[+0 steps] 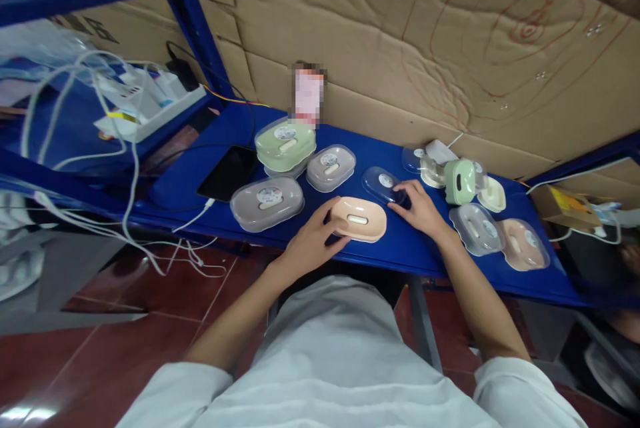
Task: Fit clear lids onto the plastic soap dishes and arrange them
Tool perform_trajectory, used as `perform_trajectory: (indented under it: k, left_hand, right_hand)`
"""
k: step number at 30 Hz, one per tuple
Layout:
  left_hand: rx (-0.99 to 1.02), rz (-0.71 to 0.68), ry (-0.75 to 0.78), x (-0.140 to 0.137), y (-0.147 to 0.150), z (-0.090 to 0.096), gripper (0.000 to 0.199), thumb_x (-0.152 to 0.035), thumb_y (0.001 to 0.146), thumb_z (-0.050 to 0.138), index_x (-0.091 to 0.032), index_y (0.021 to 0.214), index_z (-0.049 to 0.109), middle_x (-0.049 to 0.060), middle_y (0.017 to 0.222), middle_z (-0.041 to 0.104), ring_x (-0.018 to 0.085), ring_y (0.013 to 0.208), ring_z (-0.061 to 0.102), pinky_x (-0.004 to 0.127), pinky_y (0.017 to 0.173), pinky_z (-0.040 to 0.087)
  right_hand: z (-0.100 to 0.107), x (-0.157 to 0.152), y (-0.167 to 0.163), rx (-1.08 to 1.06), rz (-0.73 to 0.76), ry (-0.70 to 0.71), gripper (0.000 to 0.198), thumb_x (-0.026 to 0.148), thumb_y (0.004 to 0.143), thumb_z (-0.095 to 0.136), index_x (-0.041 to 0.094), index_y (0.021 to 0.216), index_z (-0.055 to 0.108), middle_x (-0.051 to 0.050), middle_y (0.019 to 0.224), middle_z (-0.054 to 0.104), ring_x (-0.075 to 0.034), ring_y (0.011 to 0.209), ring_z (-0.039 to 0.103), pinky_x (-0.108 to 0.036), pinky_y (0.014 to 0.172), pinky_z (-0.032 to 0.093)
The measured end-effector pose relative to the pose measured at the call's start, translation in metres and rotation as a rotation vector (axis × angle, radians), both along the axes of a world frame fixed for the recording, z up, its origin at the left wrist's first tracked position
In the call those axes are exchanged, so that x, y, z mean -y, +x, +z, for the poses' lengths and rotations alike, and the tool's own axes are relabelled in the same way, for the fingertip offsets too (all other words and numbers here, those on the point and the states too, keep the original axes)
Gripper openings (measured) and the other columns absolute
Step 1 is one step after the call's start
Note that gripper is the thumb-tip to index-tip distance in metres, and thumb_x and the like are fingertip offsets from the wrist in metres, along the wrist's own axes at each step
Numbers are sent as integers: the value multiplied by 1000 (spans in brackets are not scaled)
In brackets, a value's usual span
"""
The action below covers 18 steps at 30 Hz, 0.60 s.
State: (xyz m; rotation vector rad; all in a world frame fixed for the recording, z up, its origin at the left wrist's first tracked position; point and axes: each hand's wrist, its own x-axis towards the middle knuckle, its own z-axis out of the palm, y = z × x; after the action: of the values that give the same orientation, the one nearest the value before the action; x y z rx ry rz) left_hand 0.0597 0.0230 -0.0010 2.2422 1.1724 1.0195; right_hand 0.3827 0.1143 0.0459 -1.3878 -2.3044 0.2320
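My left hand (311, 240) rests on the left side of a peach soap-dish base (360, 219) lying on the blue shelf (400, 251), fingers touching its edge. My right hand (419, 208) reaches to a clear plastic lid (384, 184) just behind the peach base, with fingertips on the lid's right end. Both hands lie flat with fingers apart; I cannot tell whether either lifts anything.
Closed soap boxes stand to the left: a grey one (267, 202), a green one (285, 143), another grey one (331, 167). To the right lie a green piece (460, 181), loose lids (476, 228) and a pinkish box (525, 245). A dark tablet (229, 172), white cables (133, 168) and a cardboard wall (425, 48) surround them.
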Motion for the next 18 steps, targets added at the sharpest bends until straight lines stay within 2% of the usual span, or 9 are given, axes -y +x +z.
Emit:
perform_trajectory:
  k: [2, 5, 7, 10, 12, 14, 18]
  left_hand:
    - [5, 10, -43, 0, -1, 2, 26, -31, 101, 69, -24, 126, 67, 12, 170, 38, 31, 158, 43, 50, 127, 45]
    - [16, 16, -119, -1, -1, 6, 56, -33, 98, 74, -29, 150, 52, 11, 171, 38, 30, 159, 43, 49, 127, 46]
    - [20, 16, -140, -1, -1, 7, 73, -35, 97, 76, -32, 160, 40, 10, 172, 38, 29, 160, 41, 49, 128, 44]
    - [19, 8, -126, -3, -1, 6, 86, -37, 97, 77, -34, 167, 28, 11, 174, 36, 29, 162, 36, 49, 131, 40]
    - [12, -8, -124, -3, -2, 4, 86, -36, 98, 76, -35, 168, 26, 11, 175, 33, 29, 163, 35, 49, 131, 39]
    - [16, -13, -128, -3, -2, 3, 81, -37, 98, 76, -35, 165, 31, 11, 175, 34, 29, 162, 36, 49, 130, 40]
    - [102, -5, -99, -3, -3, 2, 63, -35, 95, 79, -29, 149, 47, 14, 167, 45, 30, 157, 45, 53, 129, 42]
  right_hand:
    - [-1, 28, 10, -101, 9, -17, 43, 54, 101, 64, 28, 136, 63, -13, 136, 62, -33, 128, 64, -56, 111, 56]
    - [-6, 59, 9, -233, 23, -64, 45, 47, 106, 59, 34, 150, 56, -10, 151, 58, -29, 139, 60, -52, 114, 56]
    - [-10, 70, -1, -241, 65, -84, 42, 41, 109, 54, 37, 151, 56, -7, 155, 58, -28, 144, 57, -53, 120, 52]
    - [-15, 77, -23, -236, 151, -56, 38, 35, 109, 55, 35, 147, 59, -7, 152, 61, -27, 147, 55, -55, 124, 46]
    - [-17, 79, -38, -267, 199, -28, 35, 35, 106, 61, 31, 141, 61, -10, 147, 64, -28, 148, 53, -55, 123, 48]
    - [-18, 81, -49, -289, 235, 10, 31, 37, 103, 67, 28, 133, 62, -11, 142, 66, -29, 148, 54, -57, 125, 45]
    - [-19, 91, -59, -205, 240, 70, 24, 32, 108, 56, 27, 131, 59, -11, 141, 69, -29, 148, 56, -70, 134, 18]
